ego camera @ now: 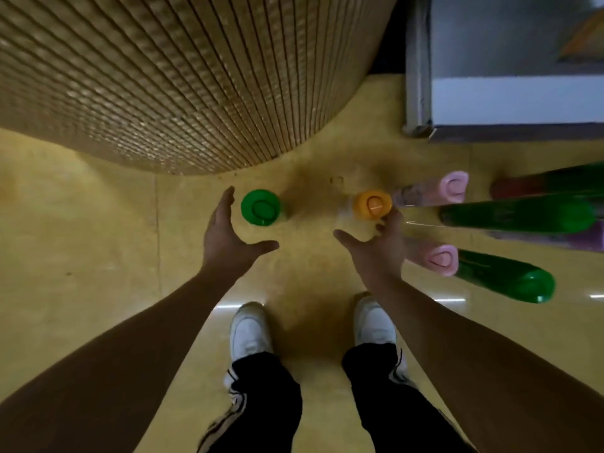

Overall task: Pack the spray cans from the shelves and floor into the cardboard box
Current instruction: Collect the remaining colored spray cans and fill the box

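Both hands are spread open and empty, the left hand (225, 233) with the green-capped can (260, 207) at its one o'clock, the right hand (376, 246) brushing the orange-capped can (372, 205) at twelve; I'd wrap each body low before lifting.

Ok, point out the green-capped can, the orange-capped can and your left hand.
green-capped can (260, 207): head view, top of cap.
orange-capped can (373, 204): head view, top of cap.
left hand (228, 233): head view, back of hand.
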Available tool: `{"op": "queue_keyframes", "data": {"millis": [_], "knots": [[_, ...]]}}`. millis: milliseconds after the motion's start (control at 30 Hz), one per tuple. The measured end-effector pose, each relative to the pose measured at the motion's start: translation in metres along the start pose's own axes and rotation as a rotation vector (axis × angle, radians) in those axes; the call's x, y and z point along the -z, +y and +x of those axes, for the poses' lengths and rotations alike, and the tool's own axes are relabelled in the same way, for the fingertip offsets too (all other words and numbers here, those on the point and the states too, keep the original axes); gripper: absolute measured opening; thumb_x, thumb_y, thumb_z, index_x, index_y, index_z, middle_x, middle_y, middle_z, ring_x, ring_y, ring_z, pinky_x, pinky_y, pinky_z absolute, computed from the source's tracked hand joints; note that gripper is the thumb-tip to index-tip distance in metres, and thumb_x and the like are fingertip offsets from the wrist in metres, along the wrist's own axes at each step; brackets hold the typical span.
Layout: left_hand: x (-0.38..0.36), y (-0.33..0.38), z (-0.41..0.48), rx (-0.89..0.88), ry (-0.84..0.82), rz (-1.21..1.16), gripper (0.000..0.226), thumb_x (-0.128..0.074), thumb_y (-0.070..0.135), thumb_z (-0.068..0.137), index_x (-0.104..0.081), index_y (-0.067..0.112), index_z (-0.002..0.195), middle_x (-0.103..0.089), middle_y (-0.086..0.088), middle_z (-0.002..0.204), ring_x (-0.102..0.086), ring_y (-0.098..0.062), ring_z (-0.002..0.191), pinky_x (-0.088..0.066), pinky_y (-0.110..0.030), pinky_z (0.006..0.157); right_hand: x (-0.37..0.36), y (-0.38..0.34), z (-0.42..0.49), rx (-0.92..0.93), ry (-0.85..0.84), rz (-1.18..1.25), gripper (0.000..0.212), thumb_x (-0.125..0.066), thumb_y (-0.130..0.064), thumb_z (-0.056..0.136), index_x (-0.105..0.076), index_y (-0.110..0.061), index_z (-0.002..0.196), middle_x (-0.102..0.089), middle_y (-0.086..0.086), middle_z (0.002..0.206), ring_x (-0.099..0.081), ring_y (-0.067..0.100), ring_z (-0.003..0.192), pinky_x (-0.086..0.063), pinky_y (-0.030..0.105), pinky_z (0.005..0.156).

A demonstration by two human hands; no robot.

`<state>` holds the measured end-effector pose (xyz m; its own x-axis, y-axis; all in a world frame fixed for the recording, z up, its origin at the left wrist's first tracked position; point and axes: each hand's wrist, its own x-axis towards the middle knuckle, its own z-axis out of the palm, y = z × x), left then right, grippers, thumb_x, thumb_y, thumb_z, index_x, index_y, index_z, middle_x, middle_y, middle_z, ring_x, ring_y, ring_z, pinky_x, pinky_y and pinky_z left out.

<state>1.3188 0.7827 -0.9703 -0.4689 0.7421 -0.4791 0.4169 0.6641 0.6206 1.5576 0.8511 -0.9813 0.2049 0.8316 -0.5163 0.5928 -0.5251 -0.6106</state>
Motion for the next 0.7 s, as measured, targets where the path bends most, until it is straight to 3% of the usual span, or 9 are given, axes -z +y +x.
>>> {"op": "queue_keyframes", "data": {"millis": [100, 167, 233, 300, 467, 600, 700], "knots": [[-0.022, -0.009, 0.012, -0.045, 0.061, -0.090, 0.126, -0.099, 0.029, 0.052, -0.026, 0.027, 0.156, -0.051, -0.005, 0.148, -0.047, -0.020, 0.136, -0.047, -0.041, 0.107, -0.020, 0.002, 0.017, 0.042, 0.111, 0.118, 0.087, -0.096, -0.039, 0.057, -0.051, -0.022, 0.129, -0.065, -0.004, 0.121, -0.061, 0.018, 0.112, -0.051, 0.044, 0.099], [-0.030, -0.004, 0.017, -0.060, 0.087, -0.145, 0.118, -0.098, 0.024, 0.054, -0.034, 0.027, 0.153, -0.055, 0.001, 0.143, -0.050, -0.015, 0.132, -0.043, -0.025, 0.107, -0.025, -0.001, 0.026, 0.043, 0.173, 0.159, 0.074, -0.095, -0.038, 0.059, -0.058, -0.020, 0.121, -0.069, -0.004, 0.111, -0.065, 0.017, 0.104, -0.053, 0.045, 0.095], [-0.034, 0.001, 0.021, -0.069, 0.092, -0.172, 0.100, -0.098, 0.022, 0.055, -0.049, 0.024, 0.143, -0.060, 0.012, 0.128, -0.054, -0.007, 0.121, -0.039, -0.005, 0.097, -0.024, -0.007, 0.031, 0.027, 0.205, 0.151, 0.064, -0.094, -0.040, 0.059, -0.063, -0.020, 0.111, -0.070, -0.006, 0.100, -0.067, 0.017, 0.095, -0.055, 0.045, 0.090], [-0.033, 0.009, 0.021, -0.072, 0.090, -0.141, 0.084, -0.098, 0.022, 0.055, -0.060, 0.020, 0.130, -0.063, 0.016, 0.108, -0.059, -0.006, 0.108, -0.037, 0.003, 0.083, -0.020, -0.011, 0.032, -0.020, 0.223, 0.170, 0.059, -0.095, -0.040, 0.058, -0.065, -0.021, 0.105, -0.070, -0.008, 0.094, -0.067, 0.015, 0.090, -0.056, 0.042, 0.088], [-0.012, 0.052, 0.006, -0.097, 0.052, -0.062, 0.084, -0.098, 0.030, 0.055, -0.061, 0.018, 0.130, -0.065, 0.010, 0.107, -0.057, -0.009, 0.105, -0.043, -0.020, 0.088, 0.012, -0.034, 0.007, -0.055, 0.251, 0.189, 0.065, -0.095, -0.041, 0.056, -0.067, -0.020, 0.111, -0.072, -0.007, 0.096, -0.067, 0.016, 0.091, -0.054, 0.032, 0.086], [0.030, 0.111, -0.020, -0.189, -0.044, -0.018, 0.087, -0.098, 0.033, 0.054, -0.061, 0.014, 0.130, -0.068, -0.001, 0.119, -0.058, -0.017, 0.113, -0.039, -0.022, 0.089, 0.058, -0.077, -0.032, -0.045, 0.256, 0.211, 0.057, -0.093, -0.040, 0.059, -0.068, -0.014, 0.103, -0.072, -0.002, 0.088, -0.067, 0.019, 0.084, -0.055, 0.036, 0.083], [0.074, 0.177, -0.054, -0.263, -0.116, 0.034, 0.092, -0.098, 0.038, 0.052, -0.060, 0.012, 0.132, -0.067, -0.004, 0.121, -0.058, -0.018, 0.114, -0.037, -0.022, 0.088, 0.114, -0.126, -0.078, -0.051, 0.275, 0.279, 0.060, -0.094, -0.034, 0.062, -0.067, -0.015, 0.111, -0.068, -0.005, 0.088, -0.064, 0.019, 0.087, -0.050, 0.031, 0.085]]}}
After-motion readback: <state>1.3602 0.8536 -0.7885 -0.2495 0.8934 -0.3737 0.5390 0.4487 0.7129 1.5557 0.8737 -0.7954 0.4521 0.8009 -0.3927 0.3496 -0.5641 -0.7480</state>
